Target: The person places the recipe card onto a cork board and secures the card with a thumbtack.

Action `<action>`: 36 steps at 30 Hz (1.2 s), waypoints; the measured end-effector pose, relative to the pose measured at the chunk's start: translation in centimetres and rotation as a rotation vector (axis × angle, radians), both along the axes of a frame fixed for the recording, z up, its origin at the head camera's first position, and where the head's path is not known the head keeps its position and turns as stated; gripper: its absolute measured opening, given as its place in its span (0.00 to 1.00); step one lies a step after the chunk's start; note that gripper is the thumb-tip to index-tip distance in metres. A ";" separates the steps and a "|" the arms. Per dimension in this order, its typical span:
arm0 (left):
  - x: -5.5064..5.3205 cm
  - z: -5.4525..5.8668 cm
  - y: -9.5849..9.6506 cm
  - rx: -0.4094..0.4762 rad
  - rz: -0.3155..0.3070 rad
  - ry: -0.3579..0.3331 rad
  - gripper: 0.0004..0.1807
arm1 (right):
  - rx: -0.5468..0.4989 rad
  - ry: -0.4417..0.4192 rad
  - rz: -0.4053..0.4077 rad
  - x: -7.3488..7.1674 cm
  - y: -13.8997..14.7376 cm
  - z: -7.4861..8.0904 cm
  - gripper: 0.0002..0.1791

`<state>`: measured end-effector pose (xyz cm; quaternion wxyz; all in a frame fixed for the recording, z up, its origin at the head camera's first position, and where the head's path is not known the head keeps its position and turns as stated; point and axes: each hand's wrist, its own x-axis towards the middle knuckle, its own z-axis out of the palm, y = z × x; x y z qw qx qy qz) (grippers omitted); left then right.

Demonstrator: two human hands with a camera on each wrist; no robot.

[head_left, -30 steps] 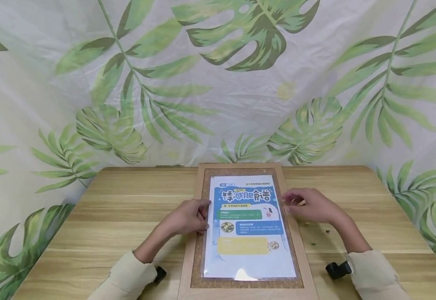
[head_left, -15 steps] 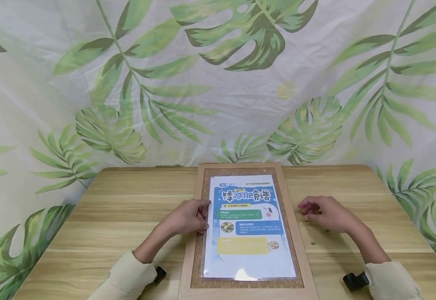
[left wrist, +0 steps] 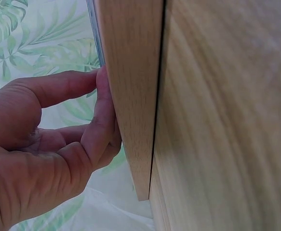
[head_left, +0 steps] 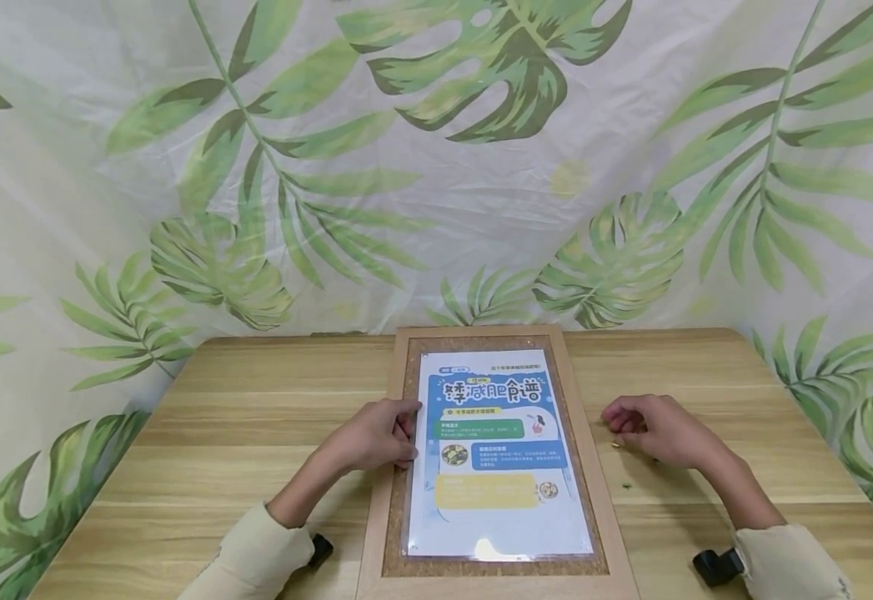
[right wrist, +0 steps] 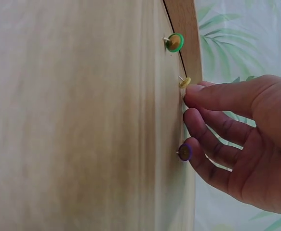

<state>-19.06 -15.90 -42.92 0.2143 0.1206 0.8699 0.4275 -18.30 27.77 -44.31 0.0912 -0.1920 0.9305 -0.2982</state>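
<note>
In the head view a blue-and-white printed poster (head_left: 492, 517) with a glossy surface lies on a cork board (head_left: 413, 558) in a wooden frame (head_left: 582, 442). My left hand (head_left: 372, 435) rests at the left side, fingertips on the poster's left edge; its curled fingers touch the frame in the left wrist view. To the right of the frame my right hand (head_left: 649, 425) hovers low over the table, fingers loosely bent. In the right wrist view its thumb tip is right at a yellow thumbtack (right wrist: 185, 83). A green thumbtack (right wrist: 174, 42) and a purple thumbtack (right wrist: 184, 152) lie nearby, points up.
The wood-grain table (head_left: 271, 392) stretches to both sides of the board. Behind it hangs a leaf-patterned cloth (head_left: 481, 225). A black wrist device (head_left: 717, 568) sits at the right sleeve, another black device (head_left: 320, 550) at the left.
My right hand has left the right edge of the frame and moved right, to above the thumbtacks on the table. The left hand and the poster have not moved.
</note>
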 end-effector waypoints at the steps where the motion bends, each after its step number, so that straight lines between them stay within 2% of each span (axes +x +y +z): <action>1: 0.0 0.0 0.0 0.000 0.000 0.000 0.42 | 0.000 -0.001 0.002 0.0 0.0 0.0 0.12; 14: 0.0 -0.1 0.1 0.006 0.005 -0.005 0.43 | -0.046 -0.008 0.087 0.5 -0.1 -0.2 0.14; 19: 0.1 -0.1 0.0 0.003 0.012 -0.007 0.43 | -0.073 -0.018 0.110 0.9 -0.3 -0.3 0.11; 36: 0.2 -0.3 0.3 -0.017 0.026 0.011 0.42 | -0.022 0.032 0.062 1.4 -1.2 -0.4 0.09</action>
